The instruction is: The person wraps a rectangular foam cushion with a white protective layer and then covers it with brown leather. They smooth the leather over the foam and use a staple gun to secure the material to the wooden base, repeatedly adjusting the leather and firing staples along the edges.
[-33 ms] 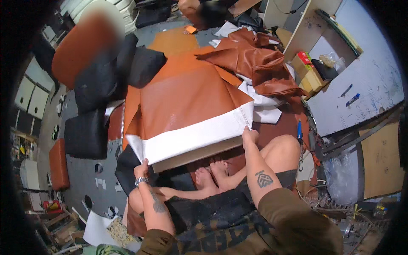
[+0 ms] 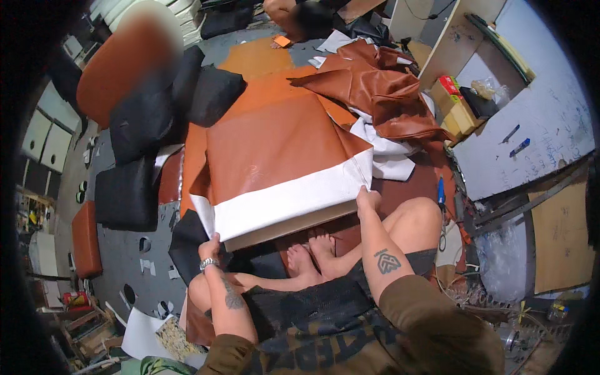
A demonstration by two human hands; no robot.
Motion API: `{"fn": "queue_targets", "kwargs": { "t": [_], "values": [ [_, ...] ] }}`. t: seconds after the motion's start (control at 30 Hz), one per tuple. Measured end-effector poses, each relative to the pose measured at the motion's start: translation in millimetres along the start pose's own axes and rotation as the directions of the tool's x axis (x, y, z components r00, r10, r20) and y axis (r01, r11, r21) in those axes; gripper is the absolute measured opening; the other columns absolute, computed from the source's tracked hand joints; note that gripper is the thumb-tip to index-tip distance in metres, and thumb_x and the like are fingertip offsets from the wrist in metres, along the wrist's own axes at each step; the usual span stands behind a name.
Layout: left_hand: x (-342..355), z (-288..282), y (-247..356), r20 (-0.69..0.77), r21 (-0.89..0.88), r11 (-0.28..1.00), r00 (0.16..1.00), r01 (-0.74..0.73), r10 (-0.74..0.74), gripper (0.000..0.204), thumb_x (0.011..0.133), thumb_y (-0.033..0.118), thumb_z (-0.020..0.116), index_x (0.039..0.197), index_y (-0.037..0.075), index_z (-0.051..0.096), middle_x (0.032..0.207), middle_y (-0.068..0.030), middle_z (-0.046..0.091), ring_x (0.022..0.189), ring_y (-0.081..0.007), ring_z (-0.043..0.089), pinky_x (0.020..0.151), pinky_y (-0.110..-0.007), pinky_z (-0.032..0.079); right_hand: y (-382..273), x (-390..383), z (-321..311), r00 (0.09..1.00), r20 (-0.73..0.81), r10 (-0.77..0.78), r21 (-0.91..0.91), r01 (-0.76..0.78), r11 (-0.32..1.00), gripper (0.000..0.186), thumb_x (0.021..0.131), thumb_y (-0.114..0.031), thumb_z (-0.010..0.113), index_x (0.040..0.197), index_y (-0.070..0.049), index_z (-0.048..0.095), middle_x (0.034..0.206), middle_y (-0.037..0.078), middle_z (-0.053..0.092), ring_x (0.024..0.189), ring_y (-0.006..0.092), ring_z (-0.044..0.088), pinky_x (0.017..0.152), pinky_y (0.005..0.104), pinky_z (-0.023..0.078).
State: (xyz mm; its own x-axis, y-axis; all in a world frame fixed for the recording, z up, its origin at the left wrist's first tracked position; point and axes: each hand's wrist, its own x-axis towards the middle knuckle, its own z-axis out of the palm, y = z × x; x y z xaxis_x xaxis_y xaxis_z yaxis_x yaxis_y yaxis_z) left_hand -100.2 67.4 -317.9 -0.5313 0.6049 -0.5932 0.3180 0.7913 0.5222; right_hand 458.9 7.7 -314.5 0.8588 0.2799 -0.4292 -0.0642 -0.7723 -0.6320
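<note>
Holding the near edge at both corners, you have your left hand (image 2: 209, 247) pinching the left end of the white backing (image 2: 290, 197) between thumb and fingers, and your right hand (image 2: 368, 201) pinching the right end in the same way; each grip is closed on a thin fold, though the fingertips underneath are hidden. The brown leather-look cover (image 2: 275, 147) lies in front of your feet (image 2: 301, 259), its near margin turned so that the white side shows. Gripping far apart probably keeps that margin stretched straight and the side folds from slumping. Below it runs a tan edge (image 2: 300, 227), seemingly of something stiffer that the cover lies over. Beneath and beyond spreads an orange sheet (image 2: 265, 89), perhaps as a clean layer over the floor. Crumpled brown material (image 2: 390, 94) sits beyond on the right, and a blue-handled tool (image 2: 441, 190) lies beside your right knee, apparently within easy reach.

Compared with the earlier frame, little differs: both hands keep the same corners, while the white fold at the left looks slightly narrower and more upright.
</note>
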Motion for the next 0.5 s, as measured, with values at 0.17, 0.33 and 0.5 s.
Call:
{"fn": "queue_targets", "kwargs": {
  "t": [0.17,0.33,0.5],
  "values": [
    [18,37,-19,0.164,0.182,0.983,0.986,-0.007,-0.023,0.066,0.101,0.047,0.071,0.132,-0.011,0.069,0.133,-0.0285,0.072,0.120,-0.0431,0.072,0.094,-0.055,0.060,4,10,1,0.999,-0.009,0.049,0.034,-0.049,0.998,0.038,0.099,-0.024,0.072,0.120,0.008,0.072,0.125,0.031,0.073,0.120,0.0462,0.070,0.104,0.0518,0.053],
    [6,62,-27,0.274,-0.376,0.884,0.944,0.279,-0.181,0.065,0.108,0.038,0.067,0.153,-0.006,0.047,0.140,-0.0297,0.061,0.111,-0.0539,0.069,0.083,-0.068,0.064,4,11,17,0.996,-0.055,0.065,0.187,-0.054,0.981,0.042,0.102,-0.024,0.068,0.127,0.009,0.068,0.130,0.031,0.071,0.123,0.0456,0.068,0.106,0.0511,0.052],
    [-12,56,-31,0.215,-0.454,0.854,0.961,0.254,-0.172,0.050,0.108,0.033,0.066,0.135,-0.010,0.061,0.122,-0.0233,0.072,0.095,-0.0415,0.076,0.078,-0.062,0.065,16,5,49,0.945,-0.190,0.266,0.319,-0.197,0.927,0.046,0.106,-0.029,0.061,0.133,0.008,0.064,0.134,0.031,0.068,0.124,0.0445,0.067,0.107,0.0515,0.051]
  ]
}}
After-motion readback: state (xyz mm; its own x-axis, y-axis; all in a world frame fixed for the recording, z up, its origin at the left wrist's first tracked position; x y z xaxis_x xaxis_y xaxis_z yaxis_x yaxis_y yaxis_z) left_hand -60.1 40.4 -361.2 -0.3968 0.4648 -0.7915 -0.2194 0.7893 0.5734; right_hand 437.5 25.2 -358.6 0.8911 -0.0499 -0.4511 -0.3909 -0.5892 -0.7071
